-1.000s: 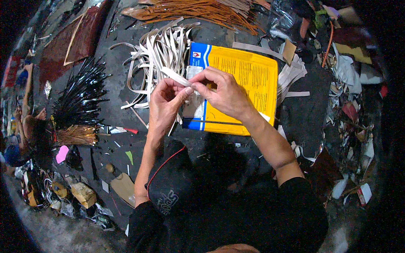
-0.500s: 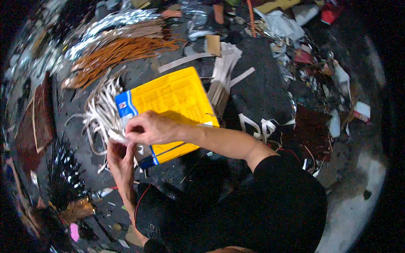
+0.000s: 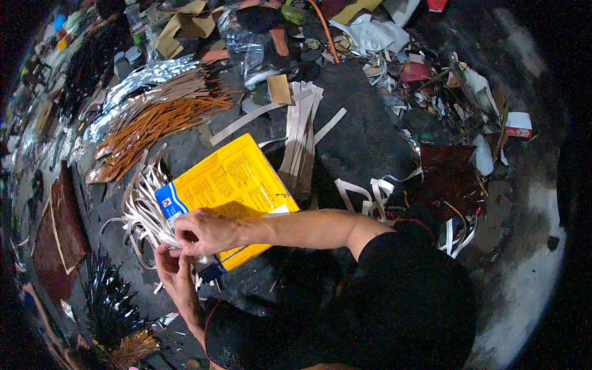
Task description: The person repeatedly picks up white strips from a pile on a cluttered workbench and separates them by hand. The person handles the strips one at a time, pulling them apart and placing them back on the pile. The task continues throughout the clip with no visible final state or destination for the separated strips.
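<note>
My left hand point(image 3: 176, 280) and my right hand point(image 3: 208, 232) meet at the left-hand lower edge of a flat yellow panel point(image 3: 237, 179) with a blue border and fine print. Their fingertips pinch a white strip point(image 3: 168, 238) between them; the fingers partly hide it. Just beyond the hands lies a loose tangle of curling white strips point(image 3: 142, 200). My right forearm crosses over the panel's near edge, hiding part of it.
Flat white strips point(image 3: 301, 123) lie behind the panel, with a tan card point(image 3: 279, 90) near their far end. Orange strips point(image 3: 154, 126) spread at the far left. Dark brown sheets point(image 3: 453, 179) and curled white strips point(image 3: 357, 197) lie at right, among scattered scraps.
The view has shifted, so the panel, strips and hands appear lower in the picture. Both hands stay together at the white strip, with little other visible movement.
</note>
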`<move>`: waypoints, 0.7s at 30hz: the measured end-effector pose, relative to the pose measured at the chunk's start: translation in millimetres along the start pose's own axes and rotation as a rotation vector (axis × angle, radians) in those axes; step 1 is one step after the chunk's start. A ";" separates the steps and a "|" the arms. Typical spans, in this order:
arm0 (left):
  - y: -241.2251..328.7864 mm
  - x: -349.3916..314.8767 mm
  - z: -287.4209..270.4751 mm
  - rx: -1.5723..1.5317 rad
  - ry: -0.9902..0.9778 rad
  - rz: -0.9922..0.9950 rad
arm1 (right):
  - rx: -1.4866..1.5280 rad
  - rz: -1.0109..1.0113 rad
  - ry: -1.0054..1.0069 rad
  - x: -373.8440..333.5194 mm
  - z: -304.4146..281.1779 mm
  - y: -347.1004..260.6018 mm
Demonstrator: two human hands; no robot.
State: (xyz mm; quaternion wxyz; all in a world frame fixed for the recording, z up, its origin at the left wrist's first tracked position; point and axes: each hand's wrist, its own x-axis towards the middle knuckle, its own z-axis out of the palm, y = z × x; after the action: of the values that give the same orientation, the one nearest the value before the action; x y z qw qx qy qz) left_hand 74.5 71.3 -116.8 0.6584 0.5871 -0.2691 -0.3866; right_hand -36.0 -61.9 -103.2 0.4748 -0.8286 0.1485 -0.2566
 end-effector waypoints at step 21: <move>10.5 2.0 6.9 0.382 0.119 0.200 | 0.025 0.001 0.106 -2.1 -3.5 -3.1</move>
State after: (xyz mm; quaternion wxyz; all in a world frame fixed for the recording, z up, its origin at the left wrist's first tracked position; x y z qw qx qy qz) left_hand 72.0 65.9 -105.5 0.5851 0.6932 -0.3549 -0.2263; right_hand -39.7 -61.8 -99.7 0.4768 -0.8078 0.1707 -0.3016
